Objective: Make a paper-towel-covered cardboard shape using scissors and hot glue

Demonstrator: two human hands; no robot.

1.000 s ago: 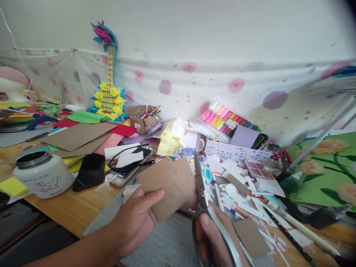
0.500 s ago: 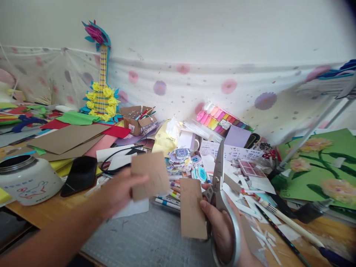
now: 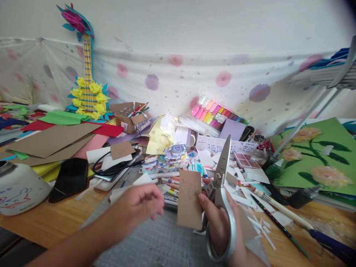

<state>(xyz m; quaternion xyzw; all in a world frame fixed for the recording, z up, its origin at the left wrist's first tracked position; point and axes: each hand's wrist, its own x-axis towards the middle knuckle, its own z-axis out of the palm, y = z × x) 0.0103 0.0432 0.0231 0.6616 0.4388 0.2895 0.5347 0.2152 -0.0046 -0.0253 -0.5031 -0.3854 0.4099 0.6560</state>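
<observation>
My right hand point(image 3: 219, 222) holds large silver-handled scissors point(image 3: 221, 174), blades pointing up. Its thumb also pins a rectangular piece of brown cardboard point(image 3: 189, 198), which stands upright left of the scissors with faint marks on it. Bare of any object, my left hand point(image 3: 141, 204) hovers over the grey cutting mat point(image 3: 144, 244), fingers loosely bent and slightly blurred. A smaller cardboard piece point(image 3: 121, 150) lies on white paper and a black cable, beyond the left hand.
Markers point(image 3: 171, 191) and flower-shaped paper cutouts point(image 3: 175, 154) lie behind the mat. A black phone point(image 3: 69, 180) and a white painted jar point(image 3: 22, 189) stand at left. Paper scraps, brushes point(image 3: 280, 226) and a green flower picture point(image 3: 314, 155) crowd the right side.
My left hand has let go of the smaller cardboard piece, which now lies on the papers at left. My right hand keeps the scissors and the other piece. The view has shifted slightly.
</observation>
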